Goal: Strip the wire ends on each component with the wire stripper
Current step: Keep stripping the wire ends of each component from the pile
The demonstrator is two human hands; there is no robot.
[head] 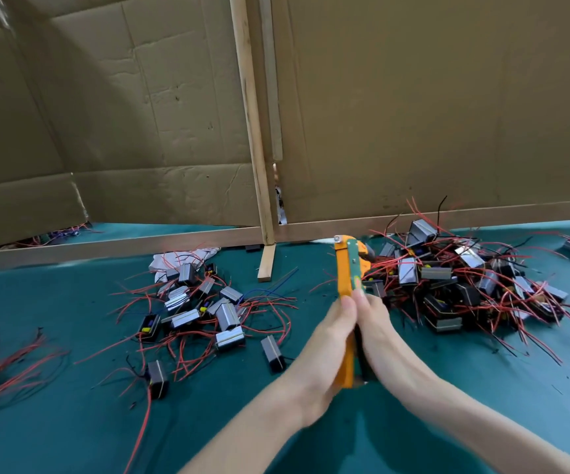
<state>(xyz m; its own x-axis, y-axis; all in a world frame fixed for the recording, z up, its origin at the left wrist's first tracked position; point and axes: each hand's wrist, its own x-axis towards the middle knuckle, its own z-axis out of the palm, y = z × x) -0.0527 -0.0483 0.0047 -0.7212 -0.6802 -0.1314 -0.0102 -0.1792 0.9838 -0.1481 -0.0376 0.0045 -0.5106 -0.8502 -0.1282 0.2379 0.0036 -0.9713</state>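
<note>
The left hand [324, 340] and right hand [377, 326] both grip the handles of the single wire stripper [345, 268], fingers curled round it; its long axis runs straight away from the fingers, head farthest. A dense heap of wired components [464, 278] lies just right of that head, nearer the right hand; a looser heap [204, 309] lies well left of the fingers on the tabletop [71, 422]; two heaps, pieces too tangled to count.

Your left forearm [242, 436] and right forearm [464, 415] are bare as far as they show; your 2 hands, left hand [324, 336] and right hand [376, 323], are bare too.
</note>
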